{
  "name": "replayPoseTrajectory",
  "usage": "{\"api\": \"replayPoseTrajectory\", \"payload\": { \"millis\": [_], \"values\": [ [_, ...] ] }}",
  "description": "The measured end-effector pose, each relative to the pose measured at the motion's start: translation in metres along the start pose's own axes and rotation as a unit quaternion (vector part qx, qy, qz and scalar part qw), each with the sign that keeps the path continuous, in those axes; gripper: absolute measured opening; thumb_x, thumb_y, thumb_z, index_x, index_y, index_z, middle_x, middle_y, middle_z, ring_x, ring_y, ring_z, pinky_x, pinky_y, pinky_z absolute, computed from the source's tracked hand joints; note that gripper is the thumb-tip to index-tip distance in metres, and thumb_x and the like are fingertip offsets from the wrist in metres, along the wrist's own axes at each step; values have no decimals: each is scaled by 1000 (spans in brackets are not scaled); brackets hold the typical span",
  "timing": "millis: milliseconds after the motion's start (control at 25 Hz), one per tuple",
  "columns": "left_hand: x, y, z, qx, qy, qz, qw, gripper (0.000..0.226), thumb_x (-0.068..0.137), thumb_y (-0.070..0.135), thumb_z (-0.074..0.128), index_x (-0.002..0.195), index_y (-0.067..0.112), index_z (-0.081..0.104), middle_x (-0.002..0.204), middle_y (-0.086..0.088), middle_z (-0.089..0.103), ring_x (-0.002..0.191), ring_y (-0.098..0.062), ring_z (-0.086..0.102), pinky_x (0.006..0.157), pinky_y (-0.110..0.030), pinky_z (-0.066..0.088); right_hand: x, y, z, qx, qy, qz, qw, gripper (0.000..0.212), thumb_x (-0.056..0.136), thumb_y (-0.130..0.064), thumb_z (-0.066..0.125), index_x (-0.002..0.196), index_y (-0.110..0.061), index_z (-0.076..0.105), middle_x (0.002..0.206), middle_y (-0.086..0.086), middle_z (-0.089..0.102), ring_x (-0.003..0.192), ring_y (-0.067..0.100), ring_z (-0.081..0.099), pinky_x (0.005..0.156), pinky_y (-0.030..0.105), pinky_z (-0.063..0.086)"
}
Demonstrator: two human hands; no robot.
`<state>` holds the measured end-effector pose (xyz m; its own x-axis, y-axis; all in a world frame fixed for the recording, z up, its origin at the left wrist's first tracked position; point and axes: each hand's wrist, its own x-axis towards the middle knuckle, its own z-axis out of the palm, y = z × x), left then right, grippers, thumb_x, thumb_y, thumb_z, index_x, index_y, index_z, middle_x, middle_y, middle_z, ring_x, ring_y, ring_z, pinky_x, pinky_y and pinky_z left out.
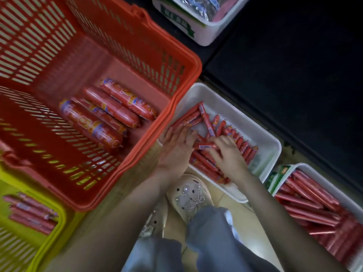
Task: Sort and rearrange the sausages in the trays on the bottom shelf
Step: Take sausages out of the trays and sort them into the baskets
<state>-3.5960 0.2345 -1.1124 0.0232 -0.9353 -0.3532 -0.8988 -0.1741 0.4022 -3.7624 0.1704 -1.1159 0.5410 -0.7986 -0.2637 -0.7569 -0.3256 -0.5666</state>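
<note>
- We're working in the white rectangular plastic tray (261, 132) sitting just beside the orange slatted plastic basket (137, 46), at the shelf's edge.
- Our left hand (177, 148) is lying flat, fingers spread, pressing on the thin red plastic-wrapped sausages (208, 122) at the tray's near-left corner; grip is apart, not clamped on anything.
- Our right hand (228, 154) is curling its fingers over the loose sticks mid-tray; whether it's actually pinching one, we can't tell, the blur is hiding it.
- Progress, as we're judging it: partway. A neat row of sticks is already lining up along the right side of the tray, and a lower bundle is lying parallel near our wrist. The middle is still a crossed, jumbled pile, and a bare patch of tray is showing at the far end.
- The second white tray of longer red sticks (314, 203) to the right is looking mostly aligned.
- Four fat red sausages with yellow-purple labels (106, 114) are sitting in the orange basket; slim ones are lying in the yellow plastic basket (29, 250). We're guessing these are still waiting for sorting.
</note>
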Motion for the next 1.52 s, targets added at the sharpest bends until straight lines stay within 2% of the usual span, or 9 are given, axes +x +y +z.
{"api": "replayPoseTrajectory", "payload": {
  "millis": [200, 360, 560, 680, 800, 920, 1120, 1320, 1520],
  "values": [
    [13, 18, -4, -99, -4, -20, 995, 28, 96, 28, 48, 120, 15, 54, 116, -8, 59, 108, -28, 57, 90, -42, 47, -24, 1, -4, 269, 76, 112, 954, 53, 88, -19, 66, 128, -42, 41, 114, -19, 60, 103, 2, 58, 94, 19, 45],
    [-8, 26, -8, -152, 48, -52, 986, 28, 94, 22, 54, 122, 20, 58, 117, -5, 59, 108, -24, 55, 85, -32, 42, -42, 16, 14, 163, 54, 97, 980, 79, 84, -5, 68, 140, -32, 19, 136, 11, 47, 122, 17, 50, 106, 43, 41],
    [-9, 31, -20, -177, 100, -101, 974, 32, 91, 16, 59, 123, 15, 60, 119, -8, 61, 109, -27, 57, 90, -32, 41, -37, 14, 11, 105, 36, 123, 986, 89, 87, -3, 61, 148, -34, 3, 139, 6, 43, 122, 22, 38, 109, 32, 23],
    [-5, 34, -34, -354, 83, -172, 915, 25, 91, 21, 62, 116, 19, 61, 100, 4, 67, 95, -14, 61, 88, -27, 45, -36, 25, 16, -29, -53, 12, 998, 58, 92, -12, 54, 143, -32, 38, 125, 2, 53, 111, 24, 44, 99, 30, 27],
    [-9, 34, -43, -524, 3, -203, 827, 5, 91, 20, 63, 86, 21, 65, 67, 7, 67, 66, -11, 63, 74, -30, 51, -30, 26, 15, -137, -113, 21, 984, 58, 95, -22, 50, 148, -30, 28, 138, -5, 45, 118, 19, 38, 102, 31, 22],
    [-16, 25, -33, -588, 0, -266, 763, 10, 91, 16, 63, 82, 20, 68, 74, 5, 71, 77, -18, 67, 80, -40, 52, -19, 21, 9, -153, -146, 77, 974, 53, 94, -25, 52, 144, -23, 35, 137, -5, 45, 126, 17, 38, 105, 31, 22],
    [-24, 14, -21, -610, -15, -318, 725, 4, 90, 10, 62, 93, 13, 64, 86, -4, 71, 83, -20, 68, 77, -38, 53, -15, 16, -4, 77, -63, 199, 975, 37, 90, -19, 61, 126, -14, 54, 113, 2, 60, 102, 19, 58, 83, 25, 44],
    [-23, 26, -18, -643, -66, -270, 714, 20, 88, 17, 66, 106, 8, 61, 96, -9, 71, 89, -22, 69, 81, -38, 55, -3, -19, -25, 487, -13, 247, 838, 23, 87, -5, 63, 108, -16, 64, 102, 3, 68, 93, 16, 67, 84, 27, 53],
    [-22, 34, -19, -661, -20, -227, 715, 31, 85, 10, 70, 102, 35, 62, 90, 7, 73, 92, -19, 70, 84, -39, 57, 3, -43, -16, 487, -26, 230, 842, 21, 86, -5, 65, 103, -16, 64, 98, 1, 66, 90, 8, 66, 86, 25, 52]
  ]
}}
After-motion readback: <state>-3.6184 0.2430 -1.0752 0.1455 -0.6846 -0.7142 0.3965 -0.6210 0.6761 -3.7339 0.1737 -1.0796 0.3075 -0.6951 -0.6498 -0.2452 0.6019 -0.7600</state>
